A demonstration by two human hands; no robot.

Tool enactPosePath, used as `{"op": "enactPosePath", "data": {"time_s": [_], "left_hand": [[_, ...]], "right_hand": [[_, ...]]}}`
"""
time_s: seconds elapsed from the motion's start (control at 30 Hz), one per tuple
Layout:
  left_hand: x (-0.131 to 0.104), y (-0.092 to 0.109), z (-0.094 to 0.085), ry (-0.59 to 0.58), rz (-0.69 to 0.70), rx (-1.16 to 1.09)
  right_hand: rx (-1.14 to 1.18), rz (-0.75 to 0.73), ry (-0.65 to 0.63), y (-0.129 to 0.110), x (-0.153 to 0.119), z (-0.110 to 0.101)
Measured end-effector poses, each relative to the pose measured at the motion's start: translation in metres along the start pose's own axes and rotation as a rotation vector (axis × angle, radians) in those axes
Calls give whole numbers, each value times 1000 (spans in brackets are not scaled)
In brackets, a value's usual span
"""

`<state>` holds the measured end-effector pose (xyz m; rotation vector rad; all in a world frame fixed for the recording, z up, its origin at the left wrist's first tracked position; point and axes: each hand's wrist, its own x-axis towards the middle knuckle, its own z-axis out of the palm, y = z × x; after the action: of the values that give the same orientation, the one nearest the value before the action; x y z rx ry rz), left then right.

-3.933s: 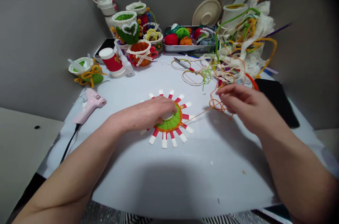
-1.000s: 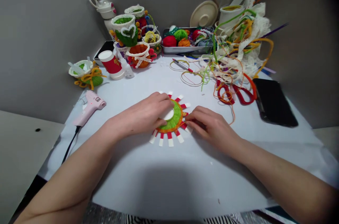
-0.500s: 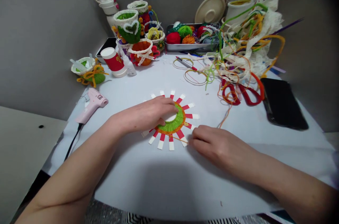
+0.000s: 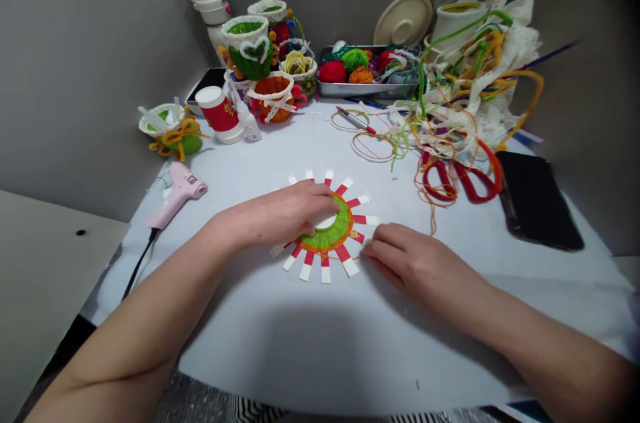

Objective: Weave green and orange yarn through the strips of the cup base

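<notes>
A paper cup, cut into red-and-white strips that fan out like sun rays, lies on the table. Green yarn is woven round its middle, bordered by a band of orange yarn. My left hand lies over its left part, thumb and fingers gripping the woven ring and hiding some strips. At the lower right edge, my right hand is closed in a pinch on a thin orange yarn strand. That strand runs from the ring's lower edge to my fingertips, which hide its end.
A pink glue gun lies left, near a red paper cup and decorated baskets. Behind stands a metal tray of yarn balls. Red scissors, tangled yarn and lace and a black phone lie right.
My right hand has moved slightly up, swinging the orange strand closer to the strips. My left hand keeps its hold on the ring. The whole view has shifted a little.
</notes>
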<state>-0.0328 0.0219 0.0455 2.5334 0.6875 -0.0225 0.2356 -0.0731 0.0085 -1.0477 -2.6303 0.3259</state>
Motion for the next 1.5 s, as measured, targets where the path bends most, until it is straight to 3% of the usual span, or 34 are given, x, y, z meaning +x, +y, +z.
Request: {"op": "enactPosePath", "data": {"time_s": [0.2, 0.43, 0.67, 0.93, 1.27, 1.5], "left_hand": [[0, 1, 0, 15, 18, 11], [-2, 9, -4, 5, -80, -30], [2, 16, -3, 75, -101, 47], [-1, 14, -5, 97, 67, -18], [5, 10, -3, 5, 43, -72], [5, 7, -1, 3, 42, -117]], "right_hand": [[164, 244, 154, 16, 18, 17], [224, 302, 159, 17, 20, 23], [240, 281, 145, 19, 19, 20], [291, 61, 240, 11, 14, 2], [112, -128, -50, 1, 2, -8], [2, -114, -147, -6, -7, -10]]}}
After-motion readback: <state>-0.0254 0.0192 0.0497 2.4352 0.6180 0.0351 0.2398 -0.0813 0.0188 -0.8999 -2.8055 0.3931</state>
